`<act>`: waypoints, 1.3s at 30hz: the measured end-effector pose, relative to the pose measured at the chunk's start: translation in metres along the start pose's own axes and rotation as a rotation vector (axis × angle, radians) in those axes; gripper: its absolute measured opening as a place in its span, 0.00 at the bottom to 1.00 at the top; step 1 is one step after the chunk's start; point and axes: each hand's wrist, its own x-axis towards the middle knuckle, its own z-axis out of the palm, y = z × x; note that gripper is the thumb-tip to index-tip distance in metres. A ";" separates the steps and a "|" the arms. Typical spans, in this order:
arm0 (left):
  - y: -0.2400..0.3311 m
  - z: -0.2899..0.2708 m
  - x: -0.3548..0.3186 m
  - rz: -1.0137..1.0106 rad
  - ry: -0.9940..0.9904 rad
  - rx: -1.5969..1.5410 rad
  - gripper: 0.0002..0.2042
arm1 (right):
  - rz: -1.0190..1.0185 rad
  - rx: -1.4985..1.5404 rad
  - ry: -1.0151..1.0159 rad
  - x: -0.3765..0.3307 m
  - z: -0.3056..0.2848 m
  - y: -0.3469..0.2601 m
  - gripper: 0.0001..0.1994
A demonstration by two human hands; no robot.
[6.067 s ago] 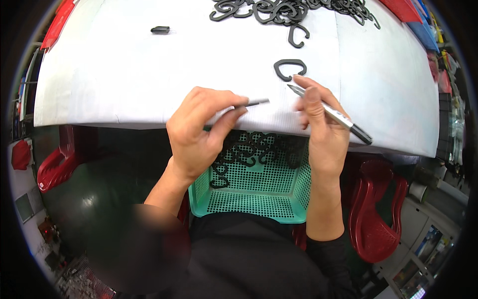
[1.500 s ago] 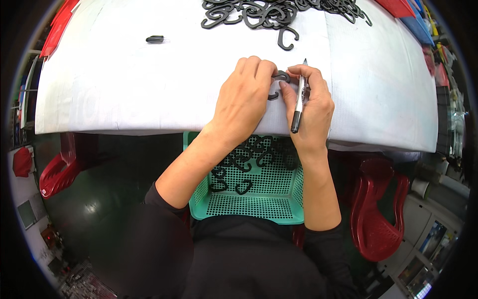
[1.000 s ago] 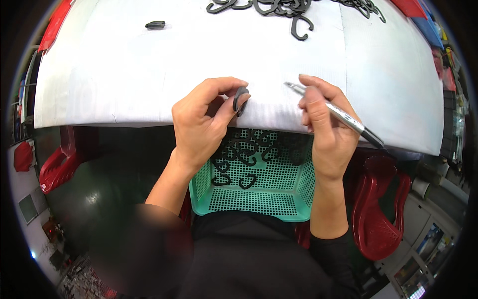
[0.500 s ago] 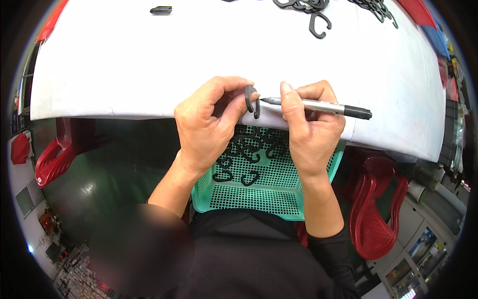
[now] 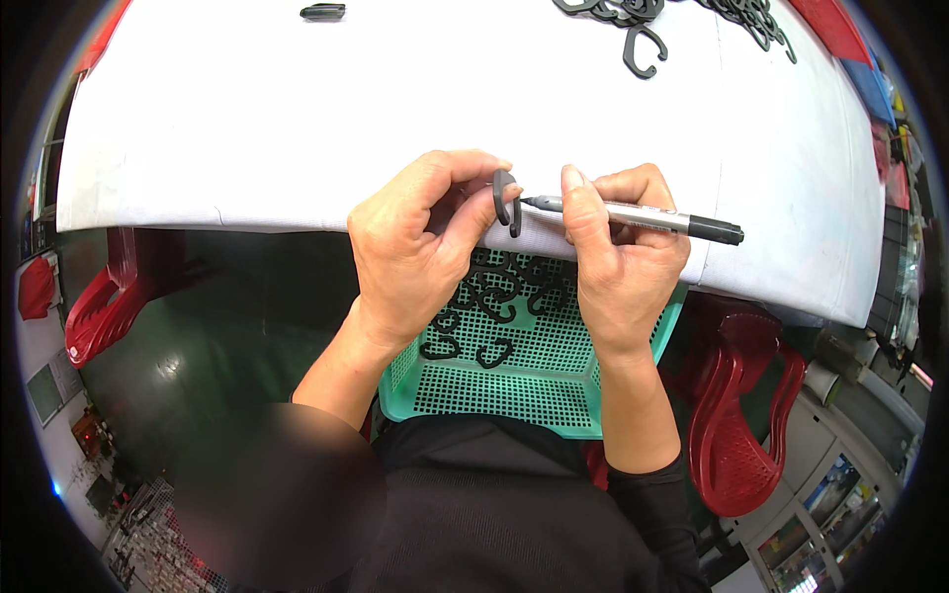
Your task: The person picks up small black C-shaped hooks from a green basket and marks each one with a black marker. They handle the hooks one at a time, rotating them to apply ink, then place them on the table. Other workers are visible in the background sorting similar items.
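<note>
Between thumb and fingers, my left hand point(image 5: 415, 237) pinches a black open plastic ring point(image 5: 501, 201), its narrow edge turned up, above the table's near edge. My right hand point(image 5: 628, 247) is closed round a grey marker pen point(image 5: 633, 213) with a black end. The dark tip points left and is at or very close to the ring; I cannot tell whether they touch. Below both hands a green mesh basket point(image 5: 494, 420) holds several similar black rings point(image 5: 494, 352). On the table at the far left lies a black pen cap point(image 5: 322, 12).
A white-covered table point(image 5: 277, 119) spans the view ahead. At its far right are a heap of black rings point(image 5: 633, 10), a lone ring point(image 5: 645, 51) and another pile point(image 5: 749, 20). Red plastic chairs point(image 5: 736, 425) stand at the right and left point(image 5: 104, 306), below the table.
The view has shifted slightly. My hands, the ring and the marker pen keep nearly the same positions, with the pen tip still beside the ring.
</note>
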 end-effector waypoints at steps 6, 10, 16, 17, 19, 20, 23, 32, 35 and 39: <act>-0.001 0.000 -0.001 -0.010 -0.001 0.001 0.09 | -0.020 0.015 0.006 0.002 0.002 0.001 0.10; -0.001 0.000 -0.001 -0.017 0.000 -0.004 0.10 | -0.012 0.007 -0.003 0.001 -0.001 0.001 0.09; 0.001 0.001 0.002 0.022 0.011 0.086 0.09 | -0.060 0.021 0.178 0.001 -0.018 0.003 0.11; 0.001 0.002 0.003 0.038 0.015 0.096 0.09 | -0.063 0.048 0.185 0.001 -0.021 0.001 0.11; 0.000 0.004 0.005 0.066 0.018 0.078 0.08 | -0.098 0.091 0.225 0.000 -0.023 0.000 0.10; 0.000 0.004 0.005 0.079 0.020 0.069 0.07 | -0.116 0.113 0.245 0.000 -0.024 0.000 0.10; 0.006 0.004 0.006 0.054 0.028 0.129 0.06 | -0.121 0.031 0.223 -0.005 -0.020 0.004 0.10; 0.017 0.008 0.013 -0.041 0.005 0.176 0.08 | -0.221 0.008 0.164 -0.003 -0.001 0.014 0.09; 0.017 0.008 0.012 -0.048 0.008 0.173 0.08 | -0.215 0.007 0.149 -0.004 0.000 0.014 0.09; 0.015 0.009 0.012 -0.046 0.004 0.162 0.08 | -0.252 -0.038 0.147 -0.003 0.001 0.016 0.09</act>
